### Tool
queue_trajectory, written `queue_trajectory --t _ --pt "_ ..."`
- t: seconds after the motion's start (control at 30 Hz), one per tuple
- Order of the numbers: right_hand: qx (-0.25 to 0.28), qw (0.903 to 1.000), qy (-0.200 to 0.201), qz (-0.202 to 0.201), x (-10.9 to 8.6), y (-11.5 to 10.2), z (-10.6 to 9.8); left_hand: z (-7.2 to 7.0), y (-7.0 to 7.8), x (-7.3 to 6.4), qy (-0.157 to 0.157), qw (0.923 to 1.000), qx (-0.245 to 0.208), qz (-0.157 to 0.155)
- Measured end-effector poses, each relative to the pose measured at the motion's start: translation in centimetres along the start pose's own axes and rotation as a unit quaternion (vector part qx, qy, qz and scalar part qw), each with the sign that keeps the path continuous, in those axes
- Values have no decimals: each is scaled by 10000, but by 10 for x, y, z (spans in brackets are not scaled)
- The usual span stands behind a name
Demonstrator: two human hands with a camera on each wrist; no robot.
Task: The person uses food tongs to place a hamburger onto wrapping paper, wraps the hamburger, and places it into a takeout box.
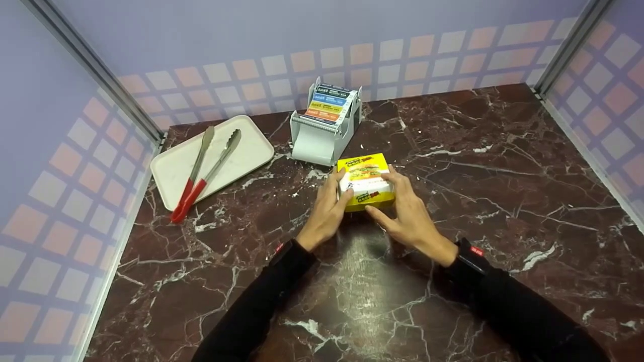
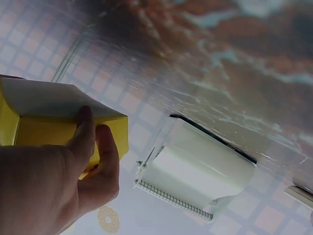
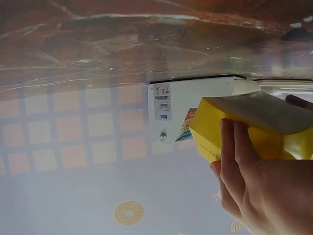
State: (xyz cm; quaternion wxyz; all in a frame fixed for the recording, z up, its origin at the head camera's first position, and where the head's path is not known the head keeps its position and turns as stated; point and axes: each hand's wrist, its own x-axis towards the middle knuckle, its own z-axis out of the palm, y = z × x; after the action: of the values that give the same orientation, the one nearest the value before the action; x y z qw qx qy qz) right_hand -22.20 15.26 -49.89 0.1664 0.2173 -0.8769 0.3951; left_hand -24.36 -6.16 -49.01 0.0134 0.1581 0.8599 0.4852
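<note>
A yellow-and-white burger box (image 1: 366, 182) with a printed burger on its lid is held between both hands, raised off the table. My left hand (image 1: 324, 211) grips its left side, and my right hand (image 1: 410, 216) grips its right side, with the thumb at the front edge. In the left wrist view, fingers of the left hand (image 2: 73, 171) lie along the yellow wall and the pale underside. From the right wrist, the right hand (image 3: 259, 176) presses its fingers against the yellow side. Just behind the box stands a white label dispenser (image 1: 314, 146) with coloured labels.
At the left, a white tray (image 1: 251, 146) carries metal tongs with red handles (image 1: 188, 201), which reach over its front edge. All this is on a dark red marbled table (image 1: 503, 201). Tiled-pattern walls (image 1: 392, 55) enclose the back and both sides.
</note>
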Motion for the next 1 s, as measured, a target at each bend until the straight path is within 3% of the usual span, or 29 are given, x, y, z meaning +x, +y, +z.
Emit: queue_trajectory --t 0.33,1.0 --pt "-35 9999 -52 125 1 0 1 0 1 1 49 10000 -52 18" --pt "-119 9995 -121 261 -1 7 7 3 0 0 -165 9994 276 -112"
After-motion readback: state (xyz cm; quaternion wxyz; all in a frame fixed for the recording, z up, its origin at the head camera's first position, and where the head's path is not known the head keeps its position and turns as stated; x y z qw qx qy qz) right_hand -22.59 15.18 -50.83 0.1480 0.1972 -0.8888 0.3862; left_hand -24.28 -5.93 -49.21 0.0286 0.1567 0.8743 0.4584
